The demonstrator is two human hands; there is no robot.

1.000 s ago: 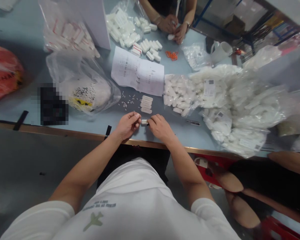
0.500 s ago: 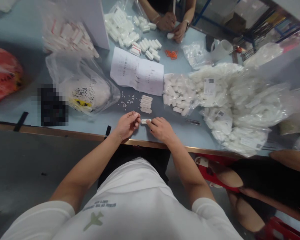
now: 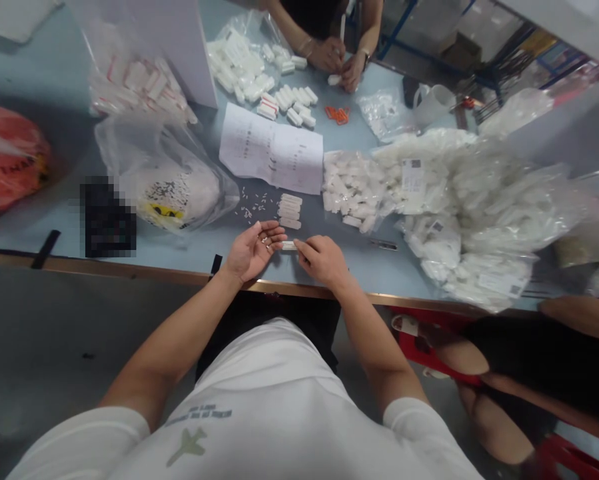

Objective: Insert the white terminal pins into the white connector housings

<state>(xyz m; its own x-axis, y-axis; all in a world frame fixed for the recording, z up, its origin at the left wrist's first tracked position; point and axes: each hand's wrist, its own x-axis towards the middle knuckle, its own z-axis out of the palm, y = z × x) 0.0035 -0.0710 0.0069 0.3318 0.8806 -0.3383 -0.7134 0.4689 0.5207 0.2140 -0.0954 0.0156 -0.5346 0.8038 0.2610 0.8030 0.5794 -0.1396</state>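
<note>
My left hand (image 3: pixel 254 252) lies palm up at the table's near edge, fingers stretched out and apart. Small pale specks show on its fingers; I cannot make out what they are. My right hand (image 3: pixel 323 261) pinches the right end of a small white plastic piece (image 3: pixel 288 245), whose left end reaches the left fingertips. Just beyond, several similar flat white pieces (image 3: pixel 290 207) are stacked in a column. To their left, tiny white pins (image 3: pixel 249 212) are scattered on the table.
A printed sheet (image 3: pixel 272 147) lies behind the pieces. Clear bags of white parts (image 3: pixel 354 190) crowd the right; a bag with a yellow label (image 3: pixel 166 213) sits left. A small cutter (image 3: pixel 384 245) lies right of my hand. Across the table, another person's hands (image 3: pixel 346 70) hold a white part.
My left hand has opened from a pinch, turning its palm up with the fingers extended. My right hand stays at the white piece, its fingers now at the right end.
</note>
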